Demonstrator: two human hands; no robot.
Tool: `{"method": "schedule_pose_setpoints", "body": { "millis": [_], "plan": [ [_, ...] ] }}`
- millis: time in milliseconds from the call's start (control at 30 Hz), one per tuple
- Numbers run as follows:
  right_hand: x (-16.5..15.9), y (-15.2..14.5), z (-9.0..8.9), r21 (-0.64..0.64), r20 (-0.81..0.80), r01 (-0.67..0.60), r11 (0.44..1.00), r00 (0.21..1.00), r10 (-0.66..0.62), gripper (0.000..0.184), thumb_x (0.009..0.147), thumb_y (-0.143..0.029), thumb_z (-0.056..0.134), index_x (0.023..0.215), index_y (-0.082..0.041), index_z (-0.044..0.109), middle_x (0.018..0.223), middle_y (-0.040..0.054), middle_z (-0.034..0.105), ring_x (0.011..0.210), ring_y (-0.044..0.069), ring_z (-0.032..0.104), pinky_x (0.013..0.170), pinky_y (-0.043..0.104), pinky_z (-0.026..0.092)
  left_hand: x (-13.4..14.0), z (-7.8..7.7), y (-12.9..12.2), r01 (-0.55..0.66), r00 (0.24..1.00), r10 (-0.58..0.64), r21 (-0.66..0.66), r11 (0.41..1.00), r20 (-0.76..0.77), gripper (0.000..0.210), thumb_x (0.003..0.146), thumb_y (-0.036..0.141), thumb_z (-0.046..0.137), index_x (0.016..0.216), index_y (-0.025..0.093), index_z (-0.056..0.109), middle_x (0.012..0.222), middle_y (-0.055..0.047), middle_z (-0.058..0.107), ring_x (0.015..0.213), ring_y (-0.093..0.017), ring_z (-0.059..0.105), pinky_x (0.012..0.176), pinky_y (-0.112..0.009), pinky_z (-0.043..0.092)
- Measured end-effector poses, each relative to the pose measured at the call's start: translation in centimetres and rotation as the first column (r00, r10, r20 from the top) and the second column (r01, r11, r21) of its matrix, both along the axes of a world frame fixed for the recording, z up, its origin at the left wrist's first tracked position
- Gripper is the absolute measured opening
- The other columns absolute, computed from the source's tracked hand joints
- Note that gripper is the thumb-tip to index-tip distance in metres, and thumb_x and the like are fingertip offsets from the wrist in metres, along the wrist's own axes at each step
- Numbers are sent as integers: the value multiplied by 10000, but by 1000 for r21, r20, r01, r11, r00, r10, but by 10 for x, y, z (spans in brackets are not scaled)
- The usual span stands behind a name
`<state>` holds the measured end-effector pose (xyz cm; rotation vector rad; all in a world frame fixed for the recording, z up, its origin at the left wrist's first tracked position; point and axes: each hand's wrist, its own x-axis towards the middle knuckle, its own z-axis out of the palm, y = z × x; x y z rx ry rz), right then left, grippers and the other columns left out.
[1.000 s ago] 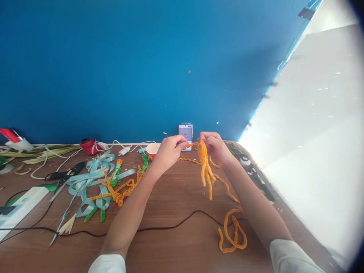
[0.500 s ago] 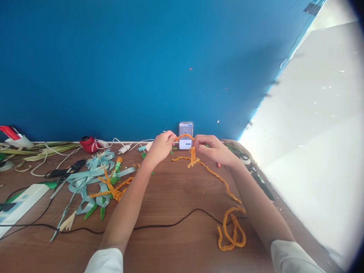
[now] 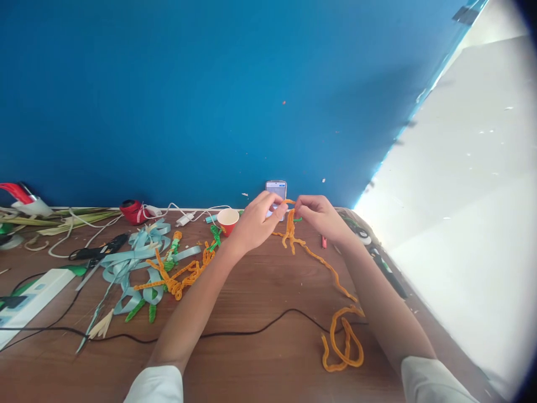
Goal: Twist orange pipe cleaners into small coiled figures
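Note:
Fuzzy orange yarn [image 3: 291,228] hangs in a small bundle of short strands between my two hands, above the table. My left hand [image 3: 265,217] pinches the yarn from the left, thumb and fingers together. From the right, my right hand [image 3: 314,212] is closed on the same piece, its fingertips a short way from the left ones. Below and to the right, a long orange strand [image 3: 325,263] runs along the table to a loose loop [image 3: 348,347] by my right forearm. A phone [image 3: 276,187] leans on the wall behind the hands, partly covered by them.
Left of my left arm lie knotted orange yarn [image 3: 174,282], light blue ribbon [image 3: 121,268] and a glue gun [image 3: 100,249]. A paper cup [image 3: 229,218] stands near the blue wall [image 3: 210,101]. A black cable [image 3: 235,334] crosses the table; a power strip [image 3: 36,302] sits far left.
My left hand has moved right, close to my right hand, and the yarn stretched between them has shortened. The paper cup now shows more fully; the phone is more covered.

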<state>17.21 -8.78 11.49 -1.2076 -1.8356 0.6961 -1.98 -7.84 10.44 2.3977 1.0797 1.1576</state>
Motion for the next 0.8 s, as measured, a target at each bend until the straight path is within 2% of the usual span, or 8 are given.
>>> {"method": "schedule_pose_setpoints", "body": {
  "millis": [100, 167, 267, 333, 433, 533, 633, 800],
  "plan": [
    [-1, -2, 2, 10, -7, 27, 1000, 1000, -27, 186, 796, -235, 465, 638, -174, 543, 593, -33, 402, 568, 106, 323, 527, 266, 225, 6, 0, -7, -73, 997, 68, 214, 974, 30, 262, 956, 413, 562, 1098, 193, 578, 1145, -84, 602, 1071, -220, 564, 897, -345, 445],
    [-2, -3, 2, 22, -14, 24, 999, 1000, -24, 184, 790, -232, 467, 634, -175, 545, 582, -36, 380, 577, 109, 328, 534, 267, 230, 9, -3, -9, -85, 994, 98, 251, 964, -39, 256, 937, 419, 596, 1053, 190, 600, 1115, -83, 608, 1037, -230, 570, 872, -355, 441],
    [-2, -5, 2, 51, -24, -4, 999, 1000, 6, 186, 788, -221, 467, 631, -172, 554, 593, -35, 396, 596, 111, 346, 555, 268, 249, 10, -6, -8, -61, 987, 75, 102, 993, -139, 208, 968, 371, 544, 902, 184, 606, 978, -50, 611, 788, -166, 565, 678, -306, 401],
    [-2, -6, 3, 58, -30, -16, 998, 999, 18, 192, 796, -224, 468, 632, -172, 554, 598, -36, 408, 586, 106, 337, 555, 266, 251, 9, -7, -6, -14, 991, 12, -20, 1000, -137, 257, 989, 334, 499, 794, 182, 569, 833, -18, 593, 671, -134, 512, 605, -289, 345],
    [3, -4, 4, 37, -20, -20, 999, 1000, 21, 196, 813, -225, 460, 649, -181, 556, 583, -39, 412, 557, 106, 325, 539, 264, 251, 5, -4, -4, 87, 996, -93, -230, 969, -13, 262, 996, 366, 474, 822, 195, 569, 717, 8, 590, 624, -125, 502, 569, -266, 332],
    [11, 6, -1, 3, 64, -17, 1000, 998, 16, 211, 830, -224, 438, 653, -187, 545, 610, -23, 488, 561, 116, 379, 534, 263, 273, 1, 0, -3, 221, 969, -151, -409, 885, 197, 241, 971, 441, 513, 995, 211, 582, 788, -8, 667, 656, -128, 570, 592, -244, 413],
    [16, 21, -15, -62, 235, 35, 997, 972, -19, 235, 860, -245, 430, 657, -195, 537, 634, -2, 555, 586, 138, 460, 548, 264, 309, 0, 1, -1, 324, 925, -166, -479, 816, 343, 314, 936, 499, 559, 1018, 196, 564, 754, -22, 683, 628, -123, 590, 595, -234, 458],
    [15, 31, -31, -60, 441, -21, 998, 896, 45, 125, 777, -184, 588, 653, -202, 594, 791, 47, 662, 786, 200, 579, 711, 293, 386, 0, -1, 1, 330, 911, -142, -475, 816, 388, 331, 943, 514, 536, 975, 185, 568, 733, -19, 666, 585, -98, 561, 562, -209, 452]
  ]
}}
